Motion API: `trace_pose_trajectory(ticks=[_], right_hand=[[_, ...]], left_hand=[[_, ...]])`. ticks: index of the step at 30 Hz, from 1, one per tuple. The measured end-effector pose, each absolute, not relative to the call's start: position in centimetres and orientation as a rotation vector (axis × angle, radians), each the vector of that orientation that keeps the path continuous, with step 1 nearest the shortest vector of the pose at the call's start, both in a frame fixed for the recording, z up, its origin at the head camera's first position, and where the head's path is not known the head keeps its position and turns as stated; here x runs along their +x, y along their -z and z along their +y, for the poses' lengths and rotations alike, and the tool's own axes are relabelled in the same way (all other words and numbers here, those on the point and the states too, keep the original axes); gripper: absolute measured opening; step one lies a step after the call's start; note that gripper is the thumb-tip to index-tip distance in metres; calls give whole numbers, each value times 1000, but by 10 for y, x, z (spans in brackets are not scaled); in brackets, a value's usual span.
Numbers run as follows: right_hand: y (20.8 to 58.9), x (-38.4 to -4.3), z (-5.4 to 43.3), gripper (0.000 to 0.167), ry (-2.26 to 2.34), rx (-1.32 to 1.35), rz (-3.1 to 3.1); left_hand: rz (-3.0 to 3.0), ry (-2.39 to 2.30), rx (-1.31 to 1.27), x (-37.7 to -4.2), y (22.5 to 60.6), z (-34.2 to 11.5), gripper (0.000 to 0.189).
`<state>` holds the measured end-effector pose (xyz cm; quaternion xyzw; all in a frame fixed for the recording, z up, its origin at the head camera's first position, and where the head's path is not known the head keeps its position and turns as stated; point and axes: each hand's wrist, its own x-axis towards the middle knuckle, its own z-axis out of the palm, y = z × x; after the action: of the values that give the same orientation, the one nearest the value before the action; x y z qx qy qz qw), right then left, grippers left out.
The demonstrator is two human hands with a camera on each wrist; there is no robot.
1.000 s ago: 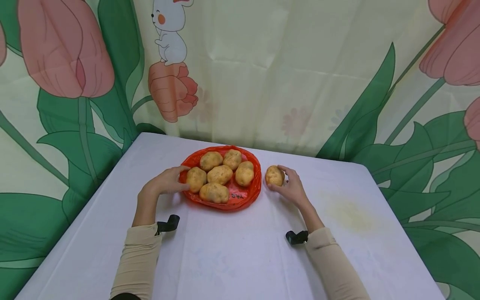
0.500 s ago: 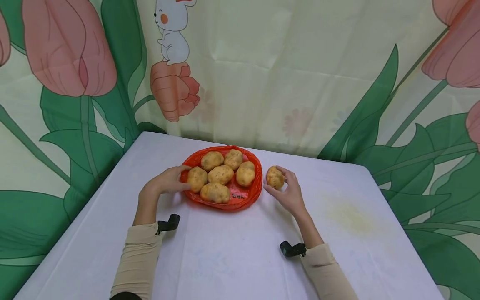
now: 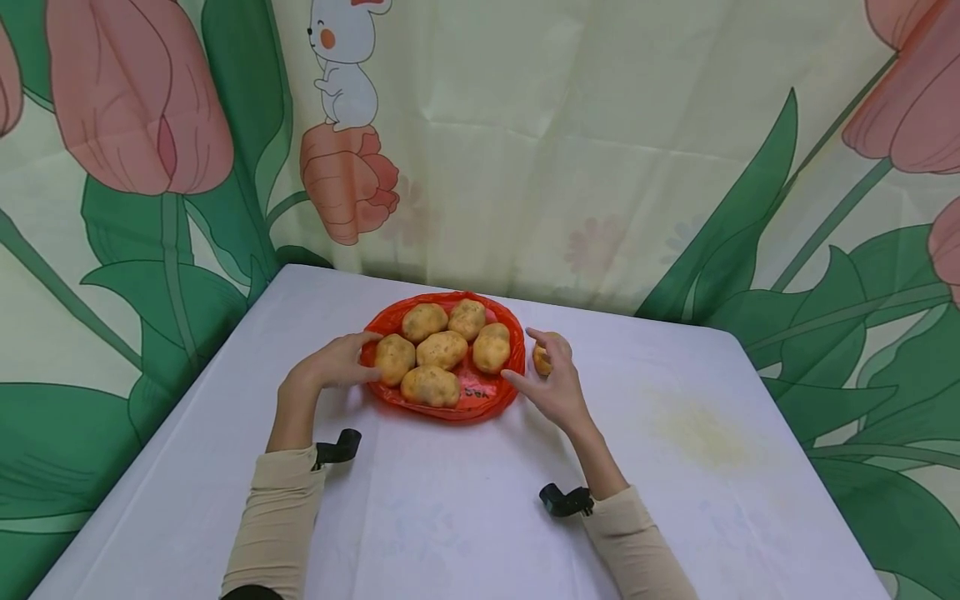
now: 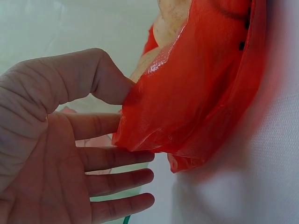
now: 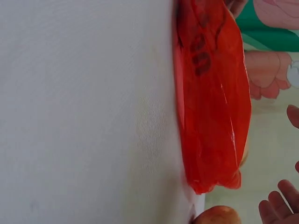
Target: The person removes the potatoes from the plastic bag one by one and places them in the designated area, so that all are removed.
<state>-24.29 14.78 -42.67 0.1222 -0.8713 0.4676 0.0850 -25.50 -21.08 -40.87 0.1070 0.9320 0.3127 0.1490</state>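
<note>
A red plastic bag (image 3: 474, 410), its rim rolled down, sits on the table with several potatoes (image 3: 439, 350) inside. My left hand (image 3: 330, 364) pinches the bag's left rim; in the left wrist view the thumb (image 4: 112, 86) lies over the red film and the index finger passes behind it. My right hand (image 3: 557, 392) is spread beside the bag's right rim, thumb and fingers apart and nothing between them. Just behind its fingers a single potato (image 3: 540, 361) rests on the table, partly hidden. The right wrist view shows this potato (image 5: 218, 215) near the right fingertips (image 5: 278, 205).
A white cloth covers the table (image 3: 450, 517), with a faint yellowish stain (image 3: 705, 433) on the right. Behind the table's far edge hangs a curtain (image 3: 510, 167) printed with tulips and a rabbit. Each wrist carries a small black camera (image 3: 341, 446).
My right hand has left the single potato and moved left to the bag's right rim. That potato stays right of the bag. The left hand keeps its place on the rim.
</note>
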Motion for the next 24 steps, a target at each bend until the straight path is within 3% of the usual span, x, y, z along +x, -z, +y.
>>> trace_pose_trajectory(ticks=[24], right_hand=[[436, -280, 114, 76, -1233, 365, -2773]], left_hand=[[2679, -880, 320, -256, 409, -212, 71]])
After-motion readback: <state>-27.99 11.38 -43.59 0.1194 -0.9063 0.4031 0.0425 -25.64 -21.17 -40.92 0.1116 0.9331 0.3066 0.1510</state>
